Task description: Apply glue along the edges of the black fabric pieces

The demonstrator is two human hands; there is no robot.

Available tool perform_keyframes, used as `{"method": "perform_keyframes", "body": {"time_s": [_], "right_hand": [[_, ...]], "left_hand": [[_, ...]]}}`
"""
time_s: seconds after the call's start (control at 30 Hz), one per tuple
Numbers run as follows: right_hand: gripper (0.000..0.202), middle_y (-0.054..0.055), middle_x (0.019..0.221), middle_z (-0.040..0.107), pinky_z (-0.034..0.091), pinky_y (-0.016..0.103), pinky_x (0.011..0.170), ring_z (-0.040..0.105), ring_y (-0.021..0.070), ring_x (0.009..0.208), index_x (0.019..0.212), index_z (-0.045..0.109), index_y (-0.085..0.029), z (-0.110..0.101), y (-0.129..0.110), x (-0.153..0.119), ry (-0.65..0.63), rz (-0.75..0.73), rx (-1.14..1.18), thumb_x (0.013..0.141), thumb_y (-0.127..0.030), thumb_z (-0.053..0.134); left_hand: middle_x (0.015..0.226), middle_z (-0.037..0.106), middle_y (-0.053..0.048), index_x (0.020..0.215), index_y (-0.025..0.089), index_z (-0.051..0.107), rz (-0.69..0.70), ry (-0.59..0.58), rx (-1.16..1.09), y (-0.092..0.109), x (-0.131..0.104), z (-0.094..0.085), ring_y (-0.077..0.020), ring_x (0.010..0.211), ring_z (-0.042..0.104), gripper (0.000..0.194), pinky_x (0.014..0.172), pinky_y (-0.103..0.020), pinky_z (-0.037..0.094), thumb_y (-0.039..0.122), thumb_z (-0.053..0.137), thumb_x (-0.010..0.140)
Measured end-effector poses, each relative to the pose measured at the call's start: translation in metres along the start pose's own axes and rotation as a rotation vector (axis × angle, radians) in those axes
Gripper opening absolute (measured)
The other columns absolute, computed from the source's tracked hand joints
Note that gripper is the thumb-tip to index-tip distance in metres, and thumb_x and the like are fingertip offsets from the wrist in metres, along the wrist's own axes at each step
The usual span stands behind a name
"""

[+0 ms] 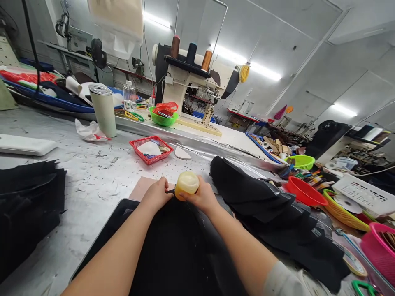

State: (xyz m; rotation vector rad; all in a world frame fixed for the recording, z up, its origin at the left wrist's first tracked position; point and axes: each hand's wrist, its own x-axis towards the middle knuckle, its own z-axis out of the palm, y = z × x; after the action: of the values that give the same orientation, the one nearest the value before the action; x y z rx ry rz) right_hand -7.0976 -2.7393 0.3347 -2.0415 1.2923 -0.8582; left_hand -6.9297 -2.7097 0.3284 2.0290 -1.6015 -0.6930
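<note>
Yellow plastic bottle (pixel 187 185), one: grasped in right hand (pixel 204 196), fingers closed round side, held over far end of black panel (pixel 173 246). Dark strip (pixel 170 191) pinched in left hand (pixel 156 195), fingers drawn together, just beside bottle. Red plastic basket (pixel 160 158) set beyond hands; stacked black pieces (pixel 253 193) laid at right; pale tumbler (pixel 105 111) stood at left.

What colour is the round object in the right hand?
The round object is amber-yellow, with a paler, cream-coloured top; head view.

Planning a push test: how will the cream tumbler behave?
The tumbler may tip, standing tall and narrow. Its smooth wall looks rigid, so it probably won't squash. Toppled, its round body could roll.
</note>
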Motion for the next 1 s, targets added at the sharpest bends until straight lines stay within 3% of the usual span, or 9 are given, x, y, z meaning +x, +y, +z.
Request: {"method": "perform_keyframes", "body": {"time_s": [0.2,0.33,0.4,0.5,0.57,0.67,0.73,0.9,1.0], "right_hand": [[0.051,0.004,0.082,0.064,0.047,0.037,0.067,0.061,0.0260,0.077,0.095,0.050,-0.022,0.018,-0.007,0.030,0.069,-0.004,0.087,0.055,-0.041,0.074],[0.055,0.005,0.090,0.064,0.048,0.035,0.072,0.060,0.0236,0.083,0.098,0.048,-0.021,0.000,-0.010,0.016,0.241,0.025,0.224,0.059,-0.054,0.068],[0.061,0.008,0.094,0.063,0.050,0.036,0.074,0.060,0.0248,0.086,0.100,0.048,-0.019,-0.022,-0.008,-0.011,0.316,0.046,0.296,0.061,-0.064,0.061],[0.071,0.013,0.092,0.064,0.052,0.039,0.068,0.063,0.0291,0.082,0.102,0.051,-0.016,-0.061,0.008,-0.074,0.357,0.130,0.416,0.062,-0.073,0.053],[0.067,0.014,0.090,0.066,0.052,0.039,0.065,0.064,0.0305,0.079,0.101,0.055,-0.017,-0.086,0.027,-0.121,0.380,0.323,0.537,0.061,-0.071,0.056],[0.064,0.012,0.086,0.067,0.050,0.039,0.064,0.063,0.0320,0.080,0.096,0.057,-0.016,-0.121,0.061,-0.178,0.497,0.620,0.394,0.058,-0.067,0.060],[0.062,0.011,0.080,0.067,0.049,0.039,0.066,0.063,0.0325,0.079,0.091,0.057,-0.015,-0.142,0.078,-0.201,0.405,0.774,0.189,0.056,-0.067,0.059],[0.057,0.018,0.086,0.066,0.044,0.045,0.075,0.062,0.0366,0.086,0.085,0.058,-0.014,-0.172,0.080,-0.216,-0.103,0.912,-0.526,0.065,-0.067,0.048],[0.059,0.022,0.103,0.062,0.042,0.047,0.079,0.057,0.0381,0.097,0.104,0.055,-0.009,-0.169,0.061,-0.213,-0.085,0.814,-0.753,0.072,-0.059,0.047]], "left_hand": [[0.069,0.057,0.003,0.066,0.024,0.033,-0.008,-0.017,-0.009,-0.001,0.001,-0.002,-0.0169,0.069,0.057,0.028,0.055,-0.025,0.036,0.021,0.060,0.065],[0.074,0.059,0.002,0.071,0.024,0.035,-0.010,-0.039,-0.044,-0.002,0.001,-0.002,-0.0159,0.071,0.058,0.025,0.058,-0.023,0.040,0.024,0.059,0.068],[0.080,0.062,0.000,0.077,0.024,0.039,-0.009,-0.053,-0.018,-0.001,0.000,-0.004,-0.0169,0.076,0.060,0.023,0.061,-0.023,0.042,0.027,0.059,0.068],[0.095,0.065,-0.006,0.088,0.022,0.046,-0.017,-0.077,0.065,0.003,-0.003,-0.007,-0.0208,0.089,0.061,0.024,0.068,-0.026,0.044,0.034,0.058,0.071],[0.099,0.065,-0.009,0.087,0.021,0.049,-0.027,-0.103,0.128,0.006,-0.005,-0.008,-0.0231,0.094,0.060,0.022,0.070,-0.027,0.043,0.037,0.054,0.073],[0.098,0.066,-0.009,0.085,0.021,0.051,-0.018,-0.134,0.221,0.010,-0.010,-0.008,-0.0249,0.093,0.060,0.021,0.068,-0.029,0.042,0.038,0.052,0.074],[0.099,0.066,-0.008,0.090,0.021,0.050,0.019,-0.126,0.252,0.013,-0.013,-0.007,-0.0245,0.093,0.059,0.022,0.067,-0.029,0.042,0.036,0.051,0.074],[0.093,0.065,-0.004,0.084,0.022,0.048,0.301,-0.197,0.335,0.030,-0.033,-0.003,-0.0209,0.088,0.059,0.010,0.067,-0.028,0.040,0.025,0.048,0.075],[0.091,0.064,-0.004,0.082,0.023,0.046,0.405,-0.293,0.477,0.045,-0.059,-0.013,-0.0226,0.085,0.059,0.008,0.064,-0.029,0.039,0.022,0.046,0.074]]}}
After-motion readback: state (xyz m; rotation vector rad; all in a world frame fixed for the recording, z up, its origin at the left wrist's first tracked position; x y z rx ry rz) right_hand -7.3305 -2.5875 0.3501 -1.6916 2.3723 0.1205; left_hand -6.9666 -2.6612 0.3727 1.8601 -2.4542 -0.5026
